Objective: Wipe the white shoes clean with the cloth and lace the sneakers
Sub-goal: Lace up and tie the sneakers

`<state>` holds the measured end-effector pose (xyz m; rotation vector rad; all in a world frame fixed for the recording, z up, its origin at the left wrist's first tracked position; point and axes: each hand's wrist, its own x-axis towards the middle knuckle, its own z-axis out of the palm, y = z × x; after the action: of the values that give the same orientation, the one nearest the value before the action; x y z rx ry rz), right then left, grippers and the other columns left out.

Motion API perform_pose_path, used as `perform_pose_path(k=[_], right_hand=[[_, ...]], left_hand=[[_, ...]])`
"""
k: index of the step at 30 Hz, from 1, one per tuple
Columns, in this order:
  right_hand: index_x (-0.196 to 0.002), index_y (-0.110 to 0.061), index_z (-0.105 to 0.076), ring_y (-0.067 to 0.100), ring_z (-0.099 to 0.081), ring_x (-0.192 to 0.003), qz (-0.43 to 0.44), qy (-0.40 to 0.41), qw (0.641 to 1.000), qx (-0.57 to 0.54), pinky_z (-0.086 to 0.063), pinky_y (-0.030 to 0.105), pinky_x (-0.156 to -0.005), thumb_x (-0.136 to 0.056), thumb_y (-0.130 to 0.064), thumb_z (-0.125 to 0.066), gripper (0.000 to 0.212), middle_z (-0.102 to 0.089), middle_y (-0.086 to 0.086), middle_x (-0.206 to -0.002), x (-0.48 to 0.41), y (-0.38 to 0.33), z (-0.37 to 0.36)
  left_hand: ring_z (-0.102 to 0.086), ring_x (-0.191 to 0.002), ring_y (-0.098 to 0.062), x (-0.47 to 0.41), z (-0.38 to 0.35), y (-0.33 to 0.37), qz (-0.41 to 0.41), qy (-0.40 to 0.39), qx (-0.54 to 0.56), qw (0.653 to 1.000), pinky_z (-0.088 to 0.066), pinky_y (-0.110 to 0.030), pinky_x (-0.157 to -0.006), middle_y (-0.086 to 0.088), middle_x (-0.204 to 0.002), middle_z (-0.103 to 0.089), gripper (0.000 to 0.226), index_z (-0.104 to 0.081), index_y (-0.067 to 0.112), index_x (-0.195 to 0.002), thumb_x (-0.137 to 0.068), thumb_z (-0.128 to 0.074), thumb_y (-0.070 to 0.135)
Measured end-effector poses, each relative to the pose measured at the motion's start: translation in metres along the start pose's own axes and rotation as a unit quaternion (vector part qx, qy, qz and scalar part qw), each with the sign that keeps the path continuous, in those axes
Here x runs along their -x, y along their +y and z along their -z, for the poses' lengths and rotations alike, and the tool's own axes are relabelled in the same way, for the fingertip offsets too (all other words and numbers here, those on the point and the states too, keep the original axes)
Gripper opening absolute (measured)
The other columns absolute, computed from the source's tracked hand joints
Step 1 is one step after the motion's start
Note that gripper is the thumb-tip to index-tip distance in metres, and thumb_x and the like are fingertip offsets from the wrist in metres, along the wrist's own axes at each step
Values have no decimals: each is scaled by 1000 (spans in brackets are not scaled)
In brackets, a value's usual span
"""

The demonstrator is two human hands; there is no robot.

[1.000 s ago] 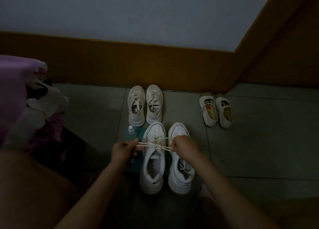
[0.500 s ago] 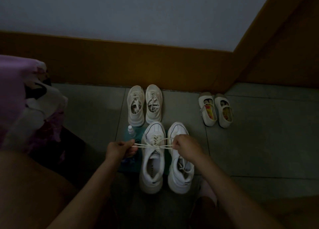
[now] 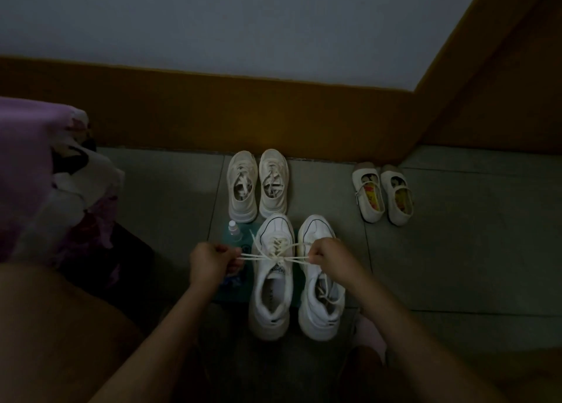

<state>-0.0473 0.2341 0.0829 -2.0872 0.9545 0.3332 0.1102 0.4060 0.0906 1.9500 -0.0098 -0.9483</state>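
Observation:
Two white sneakers stand side by side on the floor in front of me, toes pointing away. The left sneaker [image 3: 271, 284] has its laces [image 3: 275, 252] pulled out sideways over the tongue. My left hand [image 3: 209, 261] is closed on the lace ends at the shoe's left. My right hand [image 3: 327, 255] grips the lace ends on the other side, above the right sneaker [image 3: 319, 305]. A teal cloth [image 3: 232, 293] lies under and left of the sneakers, partly hidden by my left hand.
A second pair of cream sneakers [image 3: 257, 185] stands by the brown skirting. Small white strap shoes [image 3: 383, 193] sit to the right. A small clear bottle [image 3: 234, 231] lies on the cloth. A purple and white fabric heap [image 3: 45, 174] is at left.
Both hands have drawn further apart, the left one moving left, pulling the laces taut across the left sneaker.

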Motion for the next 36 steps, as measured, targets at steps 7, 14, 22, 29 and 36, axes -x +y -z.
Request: perform_pose_path(k=[7,14,22,29,36], right_hand=[[-51,-16,-38,14,-40,-48,-64,61,996,-2,-30,28,-51,-87,-37,-62,48,-39,0,-48,15,13,31],[-51,-13,-38,11,-37,-46,-148,-93,984,31,-29,21,-42,-76,-33,-75,49,-38,-5,-38,22,36,29],[-47,-15,-46,9,-37,-47,-96,-85,992,-9,-29,22,-48,-77,-12,-72,40,-41,-4,-45,18,44,24],[-69,-13,-57,11,-49,-62,-97,-72,975,-187,-39,21,-57,-88,-14,-54,20,-54,3,-67,24,28,52],[-55,-13,-48,10,-44,-49,-52,49,942,-328,-41,24,-59,-91,-13,-53,37,-44,-1,-48,25,16,75]], left_hand=[[-57,-89,-16,14,-18,17,-298,106,-229,921,-50,-34,-78,0,-94,-57,12,-63,11,-98,-87,-59,16],[-57,-95,-14,30,-81,23,-399,-150,-286,858,-48,-28,-85,-4,-108,-60,26,-66,16,-103,-82,-58,1],[-53,-111,-23,22,-117,4,-418,-219,-412,779,-43,-31,-93,-6,-127,-50,27,-67,16,-110,-85,-57,10],[-57,-83,-14,19,-120,7,-337,-205,-250,884,-41,-23,-76,-7,-94,-65,14,-69,10,-85,-87,-61,22],[-55,-64,-14,15,-136,30,-56,-216,99,970,-47,-26,-73,0,-62,-57,31,-55,13,-68,-96,-44,21]])
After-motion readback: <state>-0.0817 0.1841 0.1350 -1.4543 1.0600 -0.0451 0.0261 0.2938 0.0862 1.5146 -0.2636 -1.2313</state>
